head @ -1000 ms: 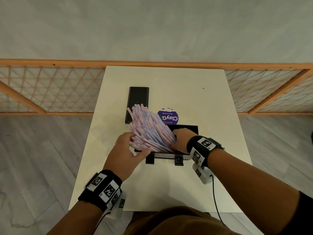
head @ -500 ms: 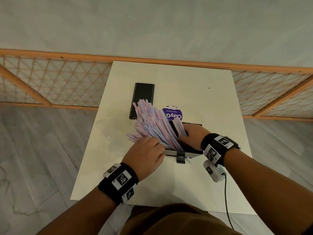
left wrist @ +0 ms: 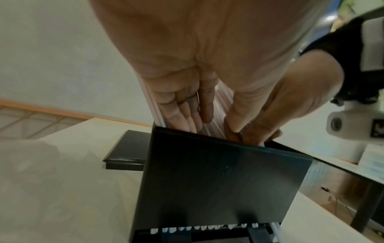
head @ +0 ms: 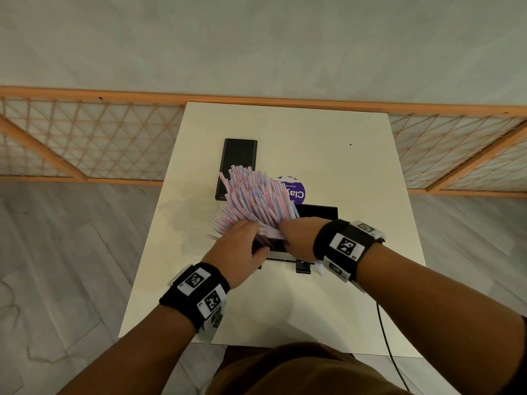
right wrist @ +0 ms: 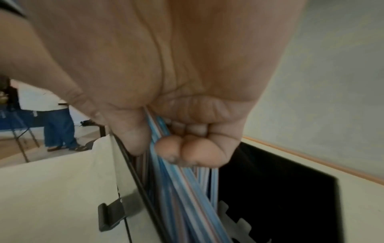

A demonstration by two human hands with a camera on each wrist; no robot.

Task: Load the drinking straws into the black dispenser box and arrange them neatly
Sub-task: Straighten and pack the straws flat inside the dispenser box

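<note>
A thick bundle of pink-and-blue striped straws (head: pixel 256 201) stands tilted, its lower ends inside the black dispenser box (head: pixel 319 212) and its tops fanned toward the far left. My left hand (head: pixel 239 246) holds the bundle low on its near left side, fingers and thumb (left wrist: pixel 197 115) reaching into the box's open top (left wrist: pixel 218 180). My right hand (head: pixel 296 238) grips the bundle from the right, with fingers curled round the straws (right wrist: pixel 178 180) just above the box's dark interior (right wrist: pixel 270 189). A few straw ends show in the slot at the box's front foot.
The box's flat black lid (head: pixel 237 166) lies on the white table (head: pixel 285 309) behind the bundle. A round purple label (head: pixel 295 192) sits beside it. A wooden lattice rail (head: pixel 85 143) runs behind the table. A cable hangs off the near right edge.
The bundle has tipped more upright and its lower ends have sunk into the box. My left hand has slid right onto the bundle, and my right hand has closed in on it.
</note>
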